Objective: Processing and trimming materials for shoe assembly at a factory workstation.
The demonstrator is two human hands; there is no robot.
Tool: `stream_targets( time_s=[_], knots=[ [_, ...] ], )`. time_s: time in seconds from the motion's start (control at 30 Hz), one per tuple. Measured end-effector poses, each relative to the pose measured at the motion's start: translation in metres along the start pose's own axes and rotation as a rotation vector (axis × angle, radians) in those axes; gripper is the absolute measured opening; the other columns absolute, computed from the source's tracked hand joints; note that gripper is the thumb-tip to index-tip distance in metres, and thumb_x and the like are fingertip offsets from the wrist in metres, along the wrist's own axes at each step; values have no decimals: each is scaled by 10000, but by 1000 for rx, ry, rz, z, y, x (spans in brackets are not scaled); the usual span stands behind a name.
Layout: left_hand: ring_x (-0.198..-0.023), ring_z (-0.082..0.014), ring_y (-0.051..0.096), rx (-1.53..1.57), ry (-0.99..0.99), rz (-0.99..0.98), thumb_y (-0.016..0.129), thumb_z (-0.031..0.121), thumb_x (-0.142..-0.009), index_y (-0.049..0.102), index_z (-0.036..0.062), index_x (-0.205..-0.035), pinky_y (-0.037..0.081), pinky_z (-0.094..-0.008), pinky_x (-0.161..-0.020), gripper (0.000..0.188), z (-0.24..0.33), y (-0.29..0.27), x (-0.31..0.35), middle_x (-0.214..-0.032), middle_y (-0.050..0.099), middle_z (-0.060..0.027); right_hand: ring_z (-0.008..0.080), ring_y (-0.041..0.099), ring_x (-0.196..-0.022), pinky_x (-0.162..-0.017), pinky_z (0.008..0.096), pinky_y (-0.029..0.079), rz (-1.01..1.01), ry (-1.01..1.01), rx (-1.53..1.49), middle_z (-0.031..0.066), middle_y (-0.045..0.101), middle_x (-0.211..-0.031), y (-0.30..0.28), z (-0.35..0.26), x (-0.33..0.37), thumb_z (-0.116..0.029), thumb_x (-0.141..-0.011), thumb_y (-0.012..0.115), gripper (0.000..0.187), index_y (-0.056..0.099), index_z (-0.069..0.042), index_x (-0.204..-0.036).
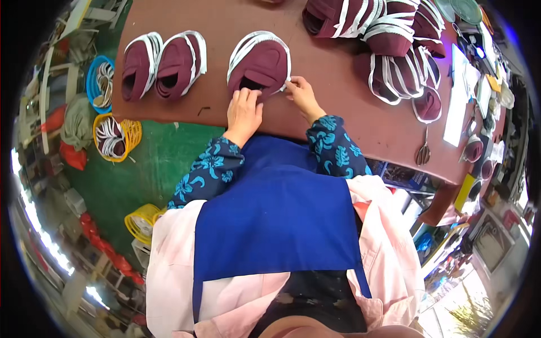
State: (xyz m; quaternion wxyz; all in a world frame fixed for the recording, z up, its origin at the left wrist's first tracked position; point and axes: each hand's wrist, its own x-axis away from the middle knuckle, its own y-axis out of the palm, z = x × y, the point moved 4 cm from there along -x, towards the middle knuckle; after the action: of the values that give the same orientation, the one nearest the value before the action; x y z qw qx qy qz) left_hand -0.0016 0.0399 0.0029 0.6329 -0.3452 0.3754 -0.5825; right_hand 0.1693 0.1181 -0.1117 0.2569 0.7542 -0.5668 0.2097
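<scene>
While the left hand (pixel 244 114) is resting its fingers at the opening of a maroon shoe (pixel 266 61), though I cannot tell whether they are gripping, the right hand (pixel 305 99) is pinching the shoe's white edging (pixel 240 49). The shoe is sitting on the brown table (pixel 338 73), two similar shoes (pixel 178 58) standing to its left.

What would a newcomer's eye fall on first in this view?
Probably the large blue apron filling the picture's middle. Next, the maroon shoe upper with white edging near the top centre, on the brown table, with the left hand at its opening and the right hand at its white edge. Then the heap of similar uppers at upper right.
</scene>
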Motion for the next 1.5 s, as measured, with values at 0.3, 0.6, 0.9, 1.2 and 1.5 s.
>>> stream_targets(
  time_s=[0.3,0.6,0.9,1.2,1.5],
  knots=[
    [-1060,-222,606,616,-206,-518,740,166,-858,653,54,-1123,501,-341,-862,301,-60,-17,-47,-1113,640,-72,137,590,-667,-612,307,485,498,-324,346,88,624,-736,62,-69,33,-242,-897,725,268,621,0,-949],
    [-1135,-195,617,1604,-1119,-812,638,94,-953,597,-10,-1217,479,-380,-1039,286,-132,-57,-38,-1202,649,-97,246,674,-796,-737,358,534,978,-301,189,132,683,-857,37,-8,16,-181,-918,669,185,680,-3,-967],
    [-1109,-171,615,1452,-1061,-821,688,64,-914,607,-2,-1228,473,-337,-1007,331,-122,-59,-33,-1185,659,-91,170,659,-778,-741,312,535,856,-132,150,91,691,-866,48,-4,10,-154,-889,695,189,683,6,-990],
    [-739,-131,500,621,-164,-533,789,119,-827,630,-44,-916,432,-274,-710,244,-111,-32,-44,-806,545,-41,98,609,-734,-657,274,534,670,-130,-218,35,660,-844,73,-16,21,-172,-969,620,210,664,5,-1073],
    [-801,-129,585,523,-351,-547,791,126,-821,656,-57,-920,479,-312,-701,248,-103,-32,-53,-951,642,-91,109,627,-591,-529,282,515,403,-77,-86,54,648,-739,79,-38,38,-220,-963,623,250,636,27,-927]
  ],
)
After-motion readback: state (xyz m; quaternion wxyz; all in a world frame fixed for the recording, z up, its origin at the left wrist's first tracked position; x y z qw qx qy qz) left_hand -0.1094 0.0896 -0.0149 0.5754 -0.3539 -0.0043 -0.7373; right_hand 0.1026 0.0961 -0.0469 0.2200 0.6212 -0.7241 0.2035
